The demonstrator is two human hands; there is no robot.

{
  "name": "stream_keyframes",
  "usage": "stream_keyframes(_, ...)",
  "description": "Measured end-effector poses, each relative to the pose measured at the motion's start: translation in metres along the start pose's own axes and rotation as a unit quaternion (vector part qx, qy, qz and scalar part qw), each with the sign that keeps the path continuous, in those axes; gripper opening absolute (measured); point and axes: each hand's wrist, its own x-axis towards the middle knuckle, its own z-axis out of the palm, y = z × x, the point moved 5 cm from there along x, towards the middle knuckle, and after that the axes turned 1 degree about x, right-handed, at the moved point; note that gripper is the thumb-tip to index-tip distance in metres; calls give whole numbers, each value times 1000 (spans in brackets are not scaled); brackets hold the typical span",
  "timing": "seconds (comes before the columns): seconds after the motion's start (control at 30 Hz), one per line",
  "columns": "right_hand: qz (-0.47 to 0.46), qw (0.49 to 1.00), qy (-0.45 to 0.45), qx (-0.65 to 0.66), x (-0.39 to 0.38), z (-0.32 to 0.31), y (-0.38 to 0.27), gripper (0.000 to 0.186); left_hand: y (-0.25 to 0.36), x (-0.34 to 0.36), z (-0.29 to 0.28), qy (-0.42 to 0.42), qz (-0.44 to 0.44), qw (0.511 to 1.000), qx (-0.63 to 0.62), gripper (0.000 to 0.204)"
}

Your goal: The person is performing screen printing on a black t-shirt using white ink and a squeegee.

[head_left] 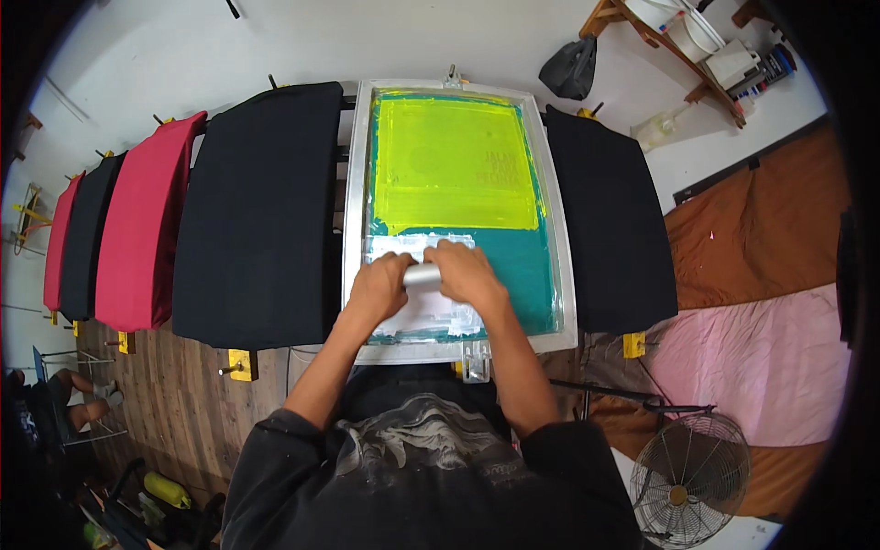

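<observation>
Left to right:

- Far left: narrow red panel (60,243), narrow black panel (95,238), wider red panel (148,229), large black panel (261,215). Cloth looks pulled smooth over boards, probably so the faces lie flat. Yellow block (241,364) pokes out under the large one's near edge, likely part of its support.
- Then the metal frame (357,183), roughly level. Clamp (453,79) at mid far edge, clear bracket (475,363) at near edge right of centre; my read is they locate the frame.
- Inside it: yellow-green coat (440,165) fills most of the far half. White smear (467,318) sits in the near-left quarter, teal sheet (532,284) bare toward the near-right corner.
- Left hand (379,290): fingers wrapped round the left end of the pale bar (423,274). Bar lies crosswise over the white smear, left of centre, nearer the near edge.
- Right hand (467,273): same curled grasp on the right end. Two-ended hold presumably evens the pressure. Bar's underside hidden, can't confirm contact.
- Right of frame: another black panel (612,229), partly behind the frame's right edge.
- Lower right: fan (692,481), beyond the panels.
</observation>
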Motion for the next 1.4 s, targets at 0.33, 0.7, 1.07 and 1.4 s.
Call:
stream_keyframes(0.33, -12, 996, 77, 38, -88, 33, -22, 46, 33, -75, 25, -5, 49, 999, 2, 48)
stream_keyframes(0.7, 31, 998, 45, 17, -14, -1, 6, 35, 5, 12, 6, -24, 26, 999, 6, 32)
stream_keyframes(1.07, 9, 999, 24, 26, -90, 33, -23, 47, 32, -72, 22, -28, 48, 998, -21, 51)
stream_keyframes(1.4, 20, 1000, 9, 2, -7, -5, -7, 34, -2, 6, -5, -44, 28, 998, 24, 36)
